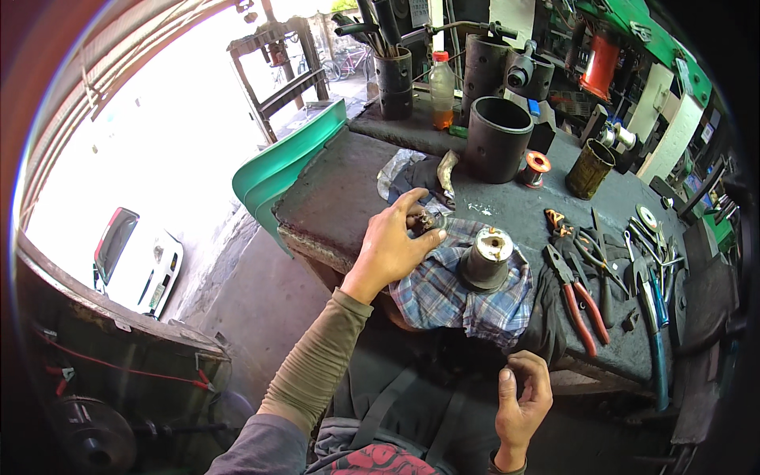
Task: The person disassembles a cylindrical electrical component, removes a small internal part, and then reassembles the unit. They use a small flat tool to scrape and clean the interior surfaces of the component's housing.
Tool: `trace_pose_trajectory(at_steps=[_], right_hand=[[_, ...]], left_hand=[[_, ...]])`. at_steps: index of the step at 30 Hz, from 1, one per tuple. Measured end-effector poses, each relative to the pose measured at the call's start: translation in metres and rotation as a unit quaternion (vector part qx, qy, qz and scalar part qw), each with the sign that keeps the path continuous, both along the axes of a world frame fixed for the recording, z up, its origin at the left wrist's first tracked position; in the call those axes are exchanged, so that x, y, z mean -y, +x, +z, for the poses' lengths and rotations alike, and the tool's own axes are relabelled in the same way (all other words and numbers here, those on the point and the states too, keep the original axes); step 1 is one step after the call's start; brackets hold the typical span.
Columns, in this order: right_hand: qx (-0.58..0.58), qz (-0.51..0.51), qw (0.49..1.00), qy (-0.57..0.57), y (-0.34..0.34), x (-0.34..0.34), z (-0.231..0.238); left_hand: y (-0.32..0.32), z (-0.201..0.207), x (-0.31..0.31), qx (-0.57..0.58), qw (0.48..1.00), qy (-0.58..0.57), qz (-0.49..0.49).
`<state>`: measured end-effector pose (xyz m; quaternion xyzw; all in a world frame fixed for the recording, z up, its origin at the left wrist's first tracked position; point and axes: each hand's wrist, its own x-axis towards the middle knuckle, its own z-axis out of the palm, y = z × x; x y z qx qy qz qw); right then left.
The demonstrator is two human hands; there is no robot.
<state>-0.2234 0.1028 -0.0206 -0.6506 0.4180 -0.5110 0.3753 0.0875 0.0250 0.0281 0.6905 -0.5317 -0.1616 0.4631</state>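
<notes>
My left hand (388, 247) reaches over the bench's near edge, its fingers and thumb around a small dark, greasy metal part (428, 221). The fingers partly hide that part, and its exact kind I cannot make out. Under and beside the hand lies a blue plaid cloth (431, 293). On the cloth stands a dark cup-shaped metal piece (485, 269) with a whitish top and a hole in its middle. My right hand (522, 408) hangs in front of the bench, fingers loosely curled, thumb apart from them, nothing visible in it.
Pliers with red handles (584, 309) and several other tools lie at the right. Farther back stand a wide black cylinder (497, 142), a solder spool (535, 168), a rusty can (590, 169) and a plastic bottle (442, 89). A green curved sheet (293, 170) borders the bench's left side.
</notes>
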Motion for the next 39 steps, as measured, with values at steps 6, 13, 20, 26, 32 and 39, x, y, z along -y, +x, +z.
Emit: trace_pose_trajectory(at_steps=[6, 13, 20, 26, 32, 39], right_hand=[[0.001, 0.022, 0.999, 0.027, 0.014, -0.015, -0.005], [-0.009, 0.081, 0.996, -0.021, 0.048, -0.015, 0.005], [-0.055, 0.163, 0.977, -0.126, 0.093, 0.012, 0.055], [-0.063, 0.226, 0.965, -0.114, 0.108, 0.003, 0.047], [-0.037, 0.207, 0.972, -0.106, 0.099, -0.010, 0.034], [-0.021, 0.180, 0.978, -0.107, 0.093, -0.018, 0.029]], left_hand=[[0.006, -0.011, -0.004, -0.195, 0.973, -0.122, -0.026], [0.014, -0.019, -0.045, -0.546, 0.809, -0.175, -0.130], [-0.007, -0.028, -0.124, -0.620, 0.758, -0.091, -0.182], [-0.021, -0.039, -0.158, -0.651, 0.737, -0.057, -0.175], [-0.025, -0.045, -0.164, -0.653, 0.739, -0.031, -0.163], [-0.033, -0.051, -0.163, -0.688, 0.700, -0.023, -0.191]])
